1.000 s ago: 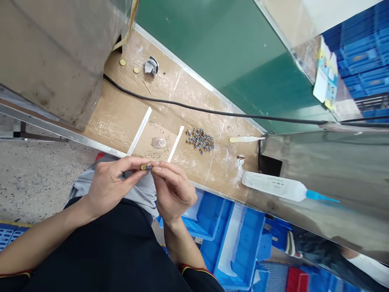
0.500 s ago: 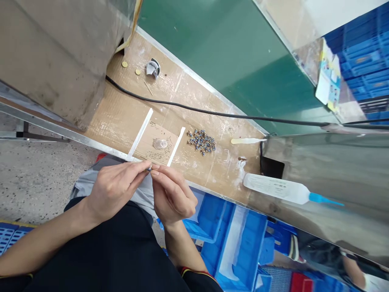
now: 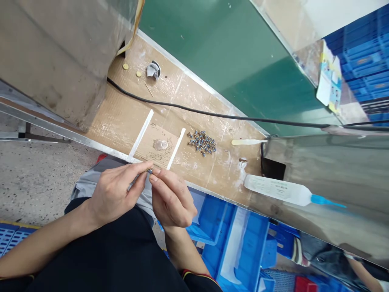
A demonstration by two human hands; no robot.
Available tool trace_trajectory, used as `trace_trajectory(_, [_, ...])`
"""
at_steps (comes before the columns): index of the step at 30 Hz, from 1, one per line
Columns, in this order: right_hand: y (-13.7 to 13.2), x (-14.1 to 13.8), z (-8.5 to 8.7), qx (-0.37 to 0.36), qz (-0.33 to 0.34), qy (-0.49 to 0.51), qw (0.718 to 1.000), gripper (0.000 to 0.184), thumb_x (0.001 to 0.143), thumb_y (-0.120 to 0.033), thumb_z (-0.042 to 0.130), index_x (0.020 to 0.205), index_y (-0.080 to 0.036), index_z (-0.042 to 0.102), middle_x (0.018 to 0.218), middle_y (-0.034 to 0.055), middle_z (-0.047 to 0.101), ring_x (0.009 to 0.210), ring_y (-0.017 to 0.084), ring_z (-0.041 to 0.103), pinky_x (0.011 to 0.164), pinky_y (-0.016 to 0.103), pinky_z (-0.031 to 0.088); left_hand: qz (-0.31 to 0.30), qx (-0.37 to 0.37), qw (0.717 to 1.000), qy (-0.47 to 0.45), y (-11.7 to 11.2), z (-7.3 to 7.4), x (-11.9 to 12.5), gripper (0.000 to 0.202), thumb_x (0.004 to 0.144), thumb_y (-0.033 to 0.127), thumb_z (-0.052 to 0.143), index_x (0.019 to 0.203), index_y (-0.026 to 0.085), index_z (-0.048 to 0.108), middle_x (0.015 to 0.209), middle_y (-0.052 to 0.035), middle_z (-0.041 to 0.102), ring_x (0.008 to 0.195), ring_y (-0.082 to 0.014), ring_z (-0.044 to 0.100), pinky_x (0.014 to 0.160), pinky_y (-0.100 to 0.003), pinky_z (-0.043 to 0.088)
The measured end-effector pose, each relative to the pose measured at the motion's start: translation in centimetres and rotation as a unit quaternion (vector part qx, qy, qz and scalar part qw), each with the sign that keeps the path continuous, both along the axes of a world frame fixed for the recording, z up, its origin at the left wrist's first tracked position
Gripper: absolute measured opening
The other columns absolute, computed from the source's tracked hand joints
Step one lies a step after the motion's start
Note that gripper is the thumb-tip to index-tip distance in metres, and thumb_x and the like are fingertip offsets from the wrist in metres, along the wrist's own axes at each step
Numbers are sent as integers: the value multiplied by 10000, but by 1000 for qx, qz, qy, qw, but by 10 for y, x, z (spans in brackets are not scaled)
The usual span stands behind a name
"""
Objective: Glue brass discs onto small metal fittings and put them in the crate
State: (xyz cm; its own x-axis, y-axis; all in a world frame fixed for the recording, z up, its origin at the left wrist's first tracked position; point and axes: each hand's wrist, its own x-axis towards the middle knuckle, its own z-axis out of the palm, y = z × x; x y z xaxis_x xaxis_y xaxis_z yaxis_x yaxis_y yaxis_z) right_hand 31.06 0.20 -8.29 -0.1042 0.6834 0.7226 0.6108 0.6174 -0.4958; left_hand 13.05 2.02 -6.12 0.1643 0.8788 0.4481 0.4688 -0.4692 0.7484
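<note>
Small part (image 3: pixel 150 172) mostly hidden between hands (image 3: pixel 114 188) (image 3: pixel 172 198)

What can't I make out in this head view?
Head view: small part, mostly hidden by left hand and right hand.
Head view: bottle print, too small to read.
Head view: pile of pieces, too small to count.
Head view: co-worker's arm, cut off by lower-right corner.

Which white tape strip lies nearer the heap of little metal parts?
The right strip, beside the heap; the left strip lies on the clear dish's far side.
</note>
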Motion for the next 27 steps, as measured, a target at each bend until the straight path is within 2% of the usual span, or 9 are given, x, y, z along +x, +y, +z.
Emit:
trace_trajectory(3, [1, 2, 5, 9, 22, 3, 1000, 578, 959, 0, 859, 1488, -223, 801, 1259, 108, 882, 1076, 288, 884, 871, 410, 805, 7, -33, 999, -22, 0, 1, -1, 217, 1100, 94, 738, 1289, 191, 783, 1146, -10, 913, 980, -154, 902, 966, -209, 692])
trace_trajectory(5, [2, 4, 9, -20, 24, 32, 999, 509, 1014, -74, 838, 1486, -258, 793, 1251, 97, 882, 1068, 283, 880, 865, 437, 796, 14, -45, 998, -29, 0, 1, 0, 211, 1089, 95, 751, 1265, 205, 790, 1120, 9, 913, 949, -142, 899, 938, -204, 695])
trace_trajectory(7, [2, 5, 13, -89, 7, 90, 992, 416, 1060, -114, 795, 1428, -305, 809, 1195, 68, 886, 1051, 268, 871, 886, 457, 775, 19, -43, 998, -28, 0, 1, 1, 231, 1079, 90, 756, 1270, 214, 792, 1123, 16, 914, 937, -140, 899, 921, -211, 701])
trace_trajectory(10, [1, 5, 13, -210, -4, 188, 960, 298, 1071, -125, 783, 1274, -334, 844, 1084, 28, 878, 1024, 239, 852, 919, 435, 740, 21, -35, 999, -21, -1, 0, 3, 290, 1064, 79, 756, 1316, 221, 784, 1171, 11, 916, 944, -150, 904, 917, -225, 714])
trace_trajectory(13, [0, 3, 11, -268, 20, 249, 930, 241, 1066, -154, 806, 1217, -335, 855, 1083, 20, 874, 1048, 227, 838, 960, 417, 717, 15, -27, 999, -15, -2, -1, 5, 330, 1062, 73, 747, 1359, 213, 775, 1225, -7, 912, 963, -157, 909, 948, -230, 719])
trace_trajectory(20, [-3, 1, 9, -289, 8, 313, 904, 144, 1031, -205, 877, 1112, -323, 879, 1053, 23, 875, 1031, 228, 830, 949, 411, 696, 0, -7, 1000, 5, -5, 2, 11, 387, 1048, 26, 733, 1394, 199, 758, 1283, -29, 902, 1008, -161, 909, 1004, -231, 712])
trace_trajectory(25, [-7, 6, 12, -291, 12, 322, 901, 118, 1043, -202, 863, 1092, -308, 871, 1036, 20, 867, 1026, 214, 826, 948, 383, 692, -6, 2, 1000, 2, -8, 3, 18, 434, 1027, 4, 746, 1409, 210, 773, 1295, -18, 900, 1051, -152, 906, 1066, -206, 691])
trace_trajectory(27, [-8, 9, 10, -287, 6, 316, 904, 91, 1050, -216, 854, 1087, -299, 865, 1037, 22, 864, 1019, 211, 829, 935, 371, 703, -9, -39, 999, -20, -7, 4, 21, 432, 1025, 24, 756, 1406, 226, 791, 1277, -5, 904, 1042, -151, 907, 1034, -195, 703])
